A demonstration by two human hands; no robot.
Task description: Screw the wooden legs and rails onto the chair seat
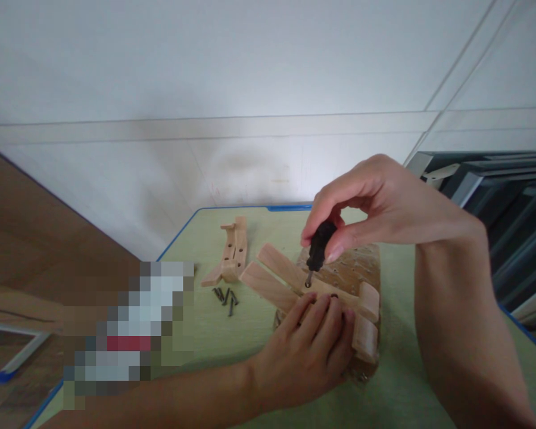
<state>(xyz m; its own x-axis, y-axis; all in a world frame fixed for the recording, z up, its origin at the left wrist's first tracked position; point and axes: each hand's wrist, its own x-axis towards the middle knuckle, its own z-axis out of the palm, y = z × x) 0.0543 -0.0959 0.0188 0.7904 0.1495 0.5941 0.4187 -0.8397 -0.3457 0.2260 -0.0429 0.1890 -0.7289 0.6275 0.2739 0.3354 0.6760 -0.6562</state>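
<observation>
My right hand [375, 202] pinches the black handle of a small screwdriver [318, 247], held upright with its tip on a wooden slat assembly [277, 277]. That assembly lies on a brown perforated board [352, 268] on the pale green table [196, 333]. Pressed flat on the assembly's near side is my left hand [312, 345], its fingers together just below the screwdriver tip. A rounded wooden piece [368, 325] sits at the assembly's right end.
Several dark screws [226, 296] lie loose left of the assembly. A separate wooden part [232, 253] lies further back on the table. A blurred patch [134, 328] covers the table's left part. Dark metal frames [509, 208] stand at the right; a white wall is behind.
</observation>
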